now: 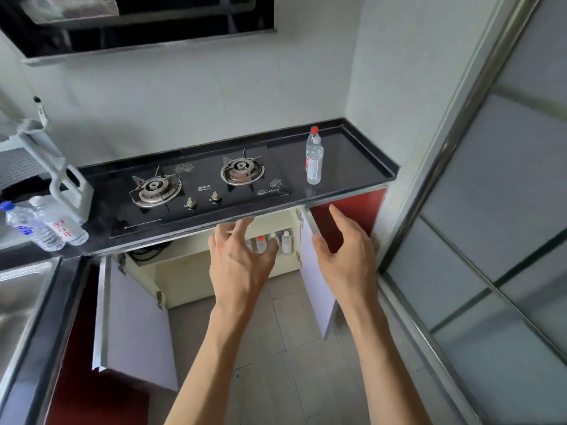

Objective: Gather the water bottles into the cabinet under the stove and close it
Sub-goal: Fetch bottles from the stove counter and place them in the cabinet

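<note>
The cabinet [190,271] under the black two-burner stove [199,185] stands with both doors swung out. Small bottles [286,242] stand at its back right, partly hidden by my fingers. A clear bottle with a red cap [314,156] stands upright on the counter right of the stove. Two more bottles, one blue-capped [29,227] and one with red lettering [63,222], stand at the counter's left end. My left hand [239,259] hovers with spread fingers before the cabinet opening and holds nothing. My right hand [343,250] is spread beside the right door [316,280], holding nothing.
The left door [135,326] juts out over the tiled floor. A steel sink [18,302] lies at the left, a white rack [36,154] behind it. A range hood [138,23] hangs above. A sliding glass door [491,240] closes the right side.
</note>
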A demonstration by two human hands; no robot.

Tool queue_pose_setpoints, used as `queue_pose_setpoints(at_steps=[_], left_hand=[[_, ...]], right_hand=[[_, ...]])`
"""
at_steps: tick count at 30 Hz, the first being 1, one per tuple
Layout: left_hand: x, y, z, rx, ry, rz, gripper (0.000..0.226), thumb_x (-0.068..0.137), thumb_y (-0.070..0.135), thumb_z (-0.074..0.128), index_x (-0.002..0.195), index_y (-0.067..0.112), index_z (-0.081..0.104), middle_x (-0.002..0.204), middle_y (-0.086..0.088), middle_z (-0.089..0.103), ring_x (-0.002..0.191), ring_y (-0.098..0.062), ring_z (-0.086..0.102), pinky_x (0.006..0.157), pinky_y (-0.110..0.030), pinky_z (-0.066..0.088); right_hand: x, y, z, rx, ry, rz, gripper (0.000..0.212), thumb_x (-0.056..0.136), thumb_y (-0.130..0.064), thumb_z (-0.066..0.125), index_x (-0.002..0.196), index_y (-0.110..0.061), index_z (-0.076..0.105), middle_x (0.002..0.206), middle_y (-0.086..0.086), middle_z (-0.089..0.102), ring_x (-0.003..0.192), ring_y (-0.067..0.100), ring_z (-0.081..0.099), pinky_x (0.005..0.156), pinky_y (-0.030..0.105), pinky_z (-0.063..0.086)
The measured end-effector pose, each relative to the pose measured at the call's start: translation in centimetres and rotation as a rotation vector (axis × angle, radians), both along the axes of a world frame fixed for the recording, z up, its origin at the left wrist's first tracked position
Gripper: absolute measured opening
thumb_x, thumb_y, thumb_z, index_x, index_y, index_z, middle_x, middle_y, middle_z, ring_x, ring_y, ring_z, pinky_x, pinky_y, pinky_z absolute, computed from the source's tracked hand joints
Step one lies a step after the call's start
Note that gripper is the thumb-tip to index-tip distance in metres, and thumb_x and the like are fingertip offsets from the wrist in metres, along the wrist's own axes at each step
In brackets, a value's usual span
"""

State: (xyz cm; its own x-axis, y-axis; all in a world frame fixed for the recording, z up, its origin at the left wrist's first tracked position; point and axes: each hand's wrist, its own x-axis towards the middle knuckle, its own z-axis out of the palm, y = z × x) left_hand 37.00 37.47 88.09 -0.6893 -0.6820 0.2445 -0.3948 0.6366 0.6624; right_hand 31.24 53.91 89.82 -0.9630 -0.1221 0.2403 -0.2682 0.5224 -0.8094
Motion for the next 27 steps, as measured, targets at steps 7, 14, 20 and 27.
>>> queue_pose_setpoints(at_steps=[7, 14, 20, 27], left_hand=[[-4.9, 9.9, 2.3, -0.044, 0.095, 0.0, 0.064, 0.093, 0.04, 0.087, 0.153, 0.024, 0.07, 0.146, -0.008, 0.059, 0.135, -0.03, 0.05, 0.094, -0.029, 0.038], [-8.1, 16.4, 2.2, -0.056, 0.082, 0.01, 0.063, 0.094, 0.04, 0.087, 0.153, 0.026, 0.07, 0.146, -0.006, 0.059, 0.136, -0.031, 0.05, 0.092, -0.031, 0.041], [-12.7, 18.0, 2.0, -0.079, 0.087, 0.008, 0.068, 0.091, 0.031, 0.086, 0.156, 0.03, 0.065, 0.142, -0.007, 0.055, 0.131, -0.028, 0.048, 0.087, -0.036, 0.045], [-21.6, 16.9, 0.4, -0.066, 0.109, 0.02, 0.067, 0.091, 0.032, 0.089, 0.154, 0.026, 0.068, 0.143, -0.01, 0.056, 0.131, -0.033, 0.049, 0.093, -0.042, 0.053]], right_hand=[[-4.8, 11.5, 1.8, -0.039, 0.086, -0.033, 0.058, 0.101, -0.021, 0.079, 0.156, -0.014, 0.062, 0.154, 0.003, 0.066, 0.147, 0.02, 0.057, 0.124, 0.033, 0.043], [-7.7, 19.2, 1.2, -0.102, 0.047, -0.041, 0.054, 0.101, -0.018, 0.079, 0.153, -0.013, 0.066, 0.153, 0.003, 0.067, 0.145, 0.02, 0.06, 0.125, 0.04, 0.046], [-12.3, 21.5, 0.6, -0.139, 0.022, -0.064, 0.05, 0.1, -0.017, 0.081, 0.149, -0.013, 0.069, 0.149, 0.005, 0.069, 0.142, 0.022, 0.062, 0.123, 0.04, 0.047], [-21.0, 20.6, -1.1, -0.124, 0.005, -0.028, 0.051, 0.1, -0.021, 0.081, 0.15, -0.017, 0.069, 0.15, 0.002, 0.069, 0.14, 0.023, 0.063, 0.121, 0.046, 0.051]])
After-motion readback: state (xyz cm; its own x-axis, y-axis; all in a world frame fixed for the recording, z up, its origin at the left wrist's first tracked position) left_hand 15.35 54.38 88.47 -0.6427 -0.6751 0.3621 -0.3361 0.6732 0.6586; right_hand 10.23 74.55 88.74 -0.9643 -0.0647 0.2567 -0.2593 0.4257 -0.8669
